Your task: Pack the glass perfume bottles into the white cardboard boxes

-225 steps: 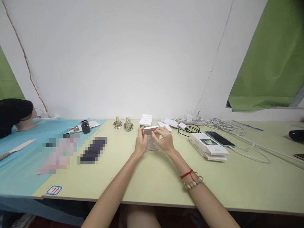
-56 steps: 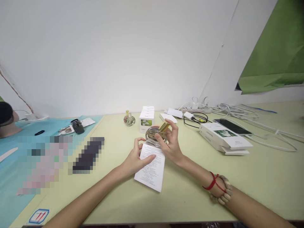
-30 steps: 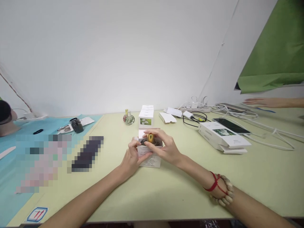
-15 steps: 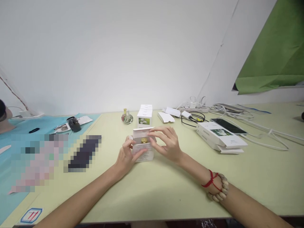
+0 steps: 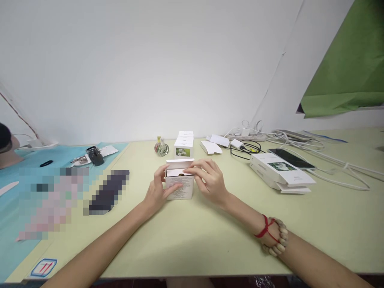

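A small white box (image 5: 183, 192) with printed lines on its near side stands upright on the table, its top lid raised at the back. My left hand (image 5: 156, 189) grips the left side, thumb across the printed front. At the right side, my right hand (image 5: 211, 182) has bent fingers at the top opening, on a white inner flap (image 5: 174, 172). A bit of a gold cap (image 5: 181, 174) shows under that flap; the rest of what is inside is hidden.
Behind stand a row of white boxes (image 5: 183, 152) and two glass perfume bottles (image 5: 162, 148). To the right lie flattened cartons (image 5: 279, 170), a phone (image 5: 291, 159), a card piece (image 5: 211, 147) and cables (image 5: 249, 148). A dark jar (image 5: 95, 156) stands on blue cloth at left, near a person's head.
The inner flap has folded down over the opening, covering most of the gold cap. My right fingers have moved slightly with it, while my left hand stays on the box.
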A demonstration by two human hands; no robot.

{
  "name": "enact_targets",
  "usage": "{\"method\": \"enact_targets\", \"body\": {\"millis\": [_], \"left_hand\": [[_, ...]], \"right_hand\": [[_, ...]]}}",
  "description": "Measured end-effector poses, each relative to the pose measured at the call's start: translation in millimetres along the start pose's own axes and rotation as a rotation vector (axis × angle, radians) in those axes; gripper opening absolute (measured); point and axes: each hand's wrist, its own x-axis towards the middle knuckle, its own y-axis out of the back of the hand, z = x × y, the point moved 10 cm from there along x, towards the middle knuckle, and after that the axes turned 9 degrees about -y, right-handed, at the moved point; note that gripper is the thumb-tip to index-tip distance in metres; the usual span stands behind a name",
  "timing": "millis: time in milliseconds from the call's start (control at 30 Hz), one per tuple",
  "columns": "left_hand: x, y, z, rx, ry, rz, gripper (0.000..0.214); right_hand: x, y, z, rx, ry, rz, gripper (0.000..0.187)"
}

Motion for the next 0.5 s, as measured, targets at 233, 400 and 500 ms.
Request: {"method": "enact_targets", "body": {"millis": [233,400,500], "left_hand": [[4,-2.3,6,0.048,-0.040,-0.071,0.042],[6,-2.6,1,0.045,0.029,-0.104,0.033],[8,-2.6,0,-0.010,0.048,-0.109,0.025]], "right_hand": [[1,-1,17,0.284,-0.134,0.037,0.020],[-3,4,38,0.398,-0.352,0.145,0.013],[-4,-4,36,0.431,-0.370,0.068,0.011]]}}
